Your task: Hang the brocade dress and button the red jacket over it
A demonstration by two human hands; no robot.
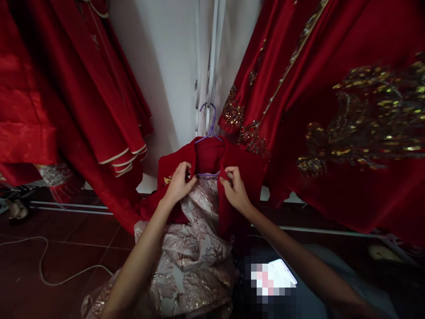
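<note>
A red jacket [242, 170] hangs on a purple hanger [212, 126], its front parted. With fingers closed on one front edge of the jacket, my left hand [181, 182] is below the collar. My right hand [235, 189] pinches the opposite front edge at about the same height. Between the two edges shows a pale, shiny brocade garment [202, 208] with a pinkish pattern, which spreads down in folds beneath my forearms. A small gold decoration [167, 180] sits on the jacket beside my left hand.
Red garments [109, 102] with cream trim hang at left; red garments with gold sequins [375, 115] hang at right. A white metal rack [214, 57] holds the hanger. A bright phone [283, 271] lies low at right. A white cable [43, 266] runs over the dark tiled floor.
</note>
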